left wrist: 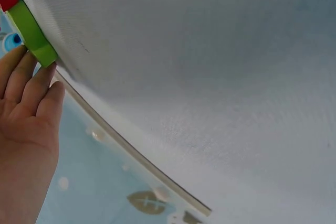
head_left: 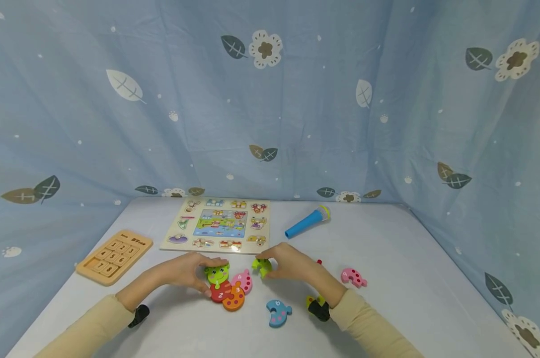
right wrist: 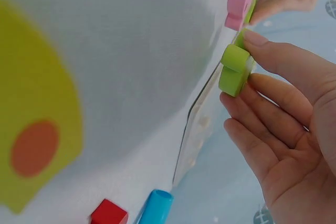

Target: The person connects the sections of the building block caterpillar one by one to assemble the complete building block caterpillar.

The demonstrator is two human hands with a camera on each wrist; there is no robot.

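head view overlooks table (head_left: 413, 258), wrist views close

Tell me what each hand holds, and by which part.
The right hand pinches the lime-green puzzle piece by its edge. The left hand only touches the green frog-head piece.

Bare table (head_left: 430, 278) right; puzzle board (head_left: 216, 223) (behind) blocks.

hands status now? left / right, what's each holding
Left hand: open, straight fingers touching the green frog-head puzzle piece.
Right hand: pinching a loose green puzzle piece between thumb and fingers.
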